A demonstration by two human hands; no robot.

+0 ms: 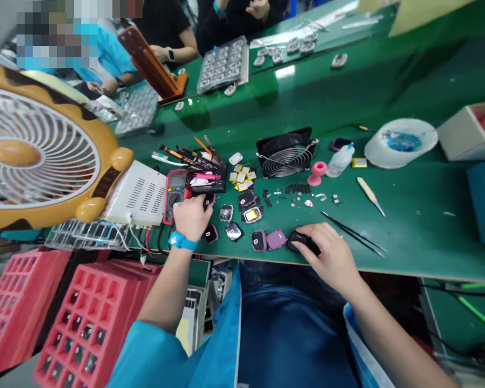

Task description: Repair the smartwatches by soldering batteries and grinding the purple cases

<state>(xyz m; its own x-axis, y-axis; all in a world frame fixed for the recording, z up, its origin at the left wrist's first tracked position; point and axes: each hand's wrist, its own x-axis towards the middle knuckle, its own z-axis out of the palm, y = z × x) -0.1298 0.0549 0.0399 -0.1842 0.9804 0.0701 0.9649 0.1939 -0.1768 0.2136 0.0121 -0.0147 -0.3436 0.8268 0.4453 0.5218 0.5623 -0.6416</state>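
Observation:
My left hand (192, 217), a blue band at its wrist, has thumb and fingers closed around a small dark watch case (209, 200) at the table's left. At the front edge, my right hand (327, 249) grips a black watch case (296, 240) between thumb and fingers, partly hiding it. Touching or close to that one lie a purple watch case (276, 239) and a dark-faced one (259, 241). Between my hands are more watch cases, among them a purple-rimmed one (211, 234), a silvery one (233, 231) and one showing a yellow battery (252, 214).
Black tweezers (353, 234) and a pale-handled tool (371, 195) lie to the right. Farther back stand a black fan (286, 153), a clear bottle (340, 160) and a white tub (400, 153). A red multimeter (175, 195) and yellow fan (44, 145) are left. Co-workers sit opposite.

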